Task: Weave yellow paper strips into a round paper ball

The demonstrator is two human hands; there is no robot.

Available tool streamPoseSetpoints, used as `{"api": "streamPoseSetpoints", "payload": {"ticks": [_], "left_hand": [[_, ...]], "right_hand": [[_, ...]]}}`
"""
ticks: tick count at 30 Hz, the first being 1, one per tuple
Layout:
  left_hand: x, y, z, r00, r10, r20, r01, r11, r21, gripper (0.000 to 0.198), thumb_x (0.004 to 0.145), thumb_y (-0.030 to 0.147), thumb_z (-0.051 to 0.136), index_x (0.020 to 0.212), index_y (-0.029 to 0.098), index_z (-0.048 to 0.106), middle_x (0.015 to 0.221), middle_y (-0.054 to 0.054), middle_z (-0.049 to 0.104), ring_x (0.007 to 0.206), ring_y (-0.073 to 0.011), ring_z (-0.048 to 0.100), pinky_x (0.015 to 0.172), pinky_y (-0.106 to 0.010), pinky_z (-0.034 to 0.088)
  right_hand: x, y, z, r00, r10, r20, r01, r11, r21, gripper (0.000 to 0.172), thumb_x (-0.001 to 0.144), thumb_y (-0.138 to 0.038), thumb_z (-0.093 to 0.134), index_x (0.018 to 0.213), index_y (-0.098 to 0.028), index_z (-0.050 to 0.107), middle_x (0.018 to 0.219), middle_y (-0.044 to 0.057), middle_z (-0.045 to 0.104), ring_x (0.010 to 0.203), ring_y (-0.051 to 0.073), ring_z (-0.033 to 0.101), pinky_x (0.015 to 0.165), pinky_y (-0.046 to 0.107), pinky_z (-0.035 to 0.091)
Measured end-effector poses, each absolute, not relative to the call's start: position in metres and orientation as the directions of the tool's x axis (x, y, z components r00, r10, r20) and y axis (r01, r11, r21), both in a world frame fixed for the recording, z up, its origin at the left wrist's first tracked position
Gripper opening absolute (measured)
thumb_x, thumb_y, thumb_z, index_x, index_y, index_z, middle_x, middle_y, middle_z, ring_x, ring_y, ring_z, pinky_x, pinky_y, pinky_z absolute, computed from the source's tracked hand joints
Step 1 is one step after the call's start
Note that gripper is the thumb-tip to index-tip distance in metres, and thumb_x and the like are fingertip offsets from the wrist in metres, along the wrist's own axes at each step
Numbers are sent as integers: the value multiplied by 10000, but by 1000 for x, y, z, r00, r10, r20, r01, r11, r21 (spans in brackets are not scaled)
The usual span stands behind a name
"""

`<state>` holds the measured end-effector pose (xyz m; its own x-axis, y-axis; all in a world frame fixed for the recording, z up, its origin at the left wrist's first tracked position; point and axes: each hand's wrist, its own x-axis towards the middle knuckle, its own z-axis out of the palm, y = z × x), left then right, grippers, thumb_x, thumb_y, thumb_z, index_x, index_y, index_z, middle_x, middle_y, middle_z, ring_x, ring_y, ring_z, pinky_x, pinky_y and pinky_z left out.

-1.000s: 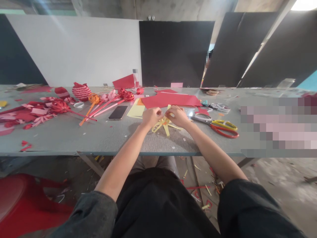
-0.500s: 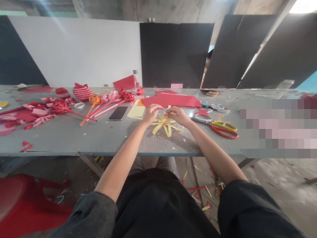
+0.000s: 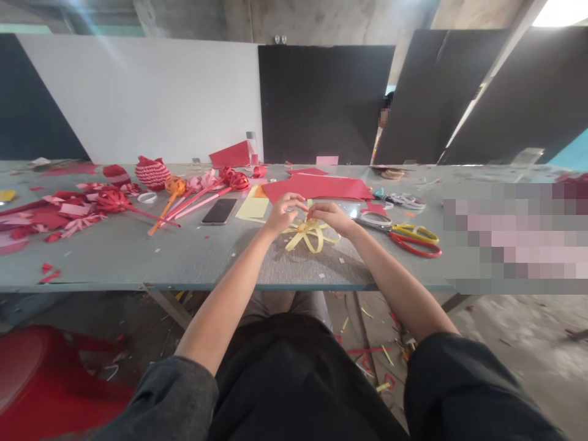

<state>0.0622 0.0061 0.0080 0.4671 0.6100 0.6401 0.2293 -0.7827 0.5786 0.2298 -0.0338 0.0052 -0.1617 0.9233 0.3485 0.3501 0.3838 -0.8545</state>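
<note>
A flower shape of looped pale-yellow paper strips (image 3: 316,244), with a bit of orange at its middle, sits low over the table in front of me. At its back left, my left hand (image 3: 283,215) bends its fingers inward, thumb and forefinger close together on the strips. My right hand (image 3: 331,217) pinches a strip near the flower's centre from the other side. The fingertips of both hands nearly meet, and exactly what lies between them is partly hidden.
Red-handled and yellow-handled scissors (image 3: 416,240) lie right of my hands. A phone (image 3: 220,211), pale-yellow paper (image 3: 252,207) and red paper sheets (image 3: 321,187) lie left and behind. Red and pink paper flowers (image 3: 113,201) pile up at left. A red stool (image 3: 37,380) stands below.
My right fingertips have moved slightly closer to my left fingers. The upright yellow strip has bent down, and the front loops of the flower look rounder and turned a little.
</note>
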Motion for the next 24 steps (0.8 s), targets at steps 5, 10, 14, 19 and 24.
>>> {"api": "streamPoseSetpoints", "payload": {"ticks": [5, 10, 14, 19, 24], "left_hand": [[59, 4, 7, 486, 468, 738, 355, -877, 322, 322, 682, 43, 448, 770, 230, 695, 1078, -34, 570, 1080, -185, 495, 984, -355, 349], [57, 5, 9, 373, 429, 823, 444, -861, 247, 384, 803, 93, 415, 1092, 238, 622, 1194, -58, 537, 1120, -192, 471, 1005, -369, 317], [59, 8, 10, 427, 527, 735, 296, -849, 437, 213, 807, 194, 497, 921, 212, 675, 1080, -54, 584, 1072, -178, 512, 975, -330, 364], [57, 6, 13, 543, 576, 612, 110, -771, 628, 159, 753, 202, 550, 839, 200, 684, 1115, -58, 577, 1071, -178, 534, 950, -329, 390], [54, 8, 13, 596, 580, 555, 87, -734, 674, 186, 738, 240, 556, 866, 204, 685, 1127, -61, 593, 1093, -189, 528, 954, -329, 387]], "right_hand": [[230, -34, 5, -124, 931, 342, 285, 364, -887, 187, 642, -344, 542, 644, -177, 626, 721, -2, 626, 749, 154, 537, 747, 277, 383], [231, -34, 7, -111, 928, 356, 251, 373, -893, 182, 624, -344, 590, 660, -171, 627, 716, 0, 616, 741, 144, 537, 748, 281, 387], [230, -37, 8, -170, 907, 385, 210, 415, -885, 185, 611, -339, 626, 692, -174, 624, 742, -4, 608, 738, 134, 537, 729, 273, 391], [230, -38, 7, -205, 898, 388, 219, 429, -877, 175, 640, -336, 619, 707, -173, 623, 717, -18, 596, 700, 116, 522, 711, 262, 384], [230, -39, 7, -227, 903, 364, 203, 409, -890, 184, 642, -345, 632, 707, -174, 619, 731, -19, 607, 712, 119, 527, 721, 265, 384]]}}
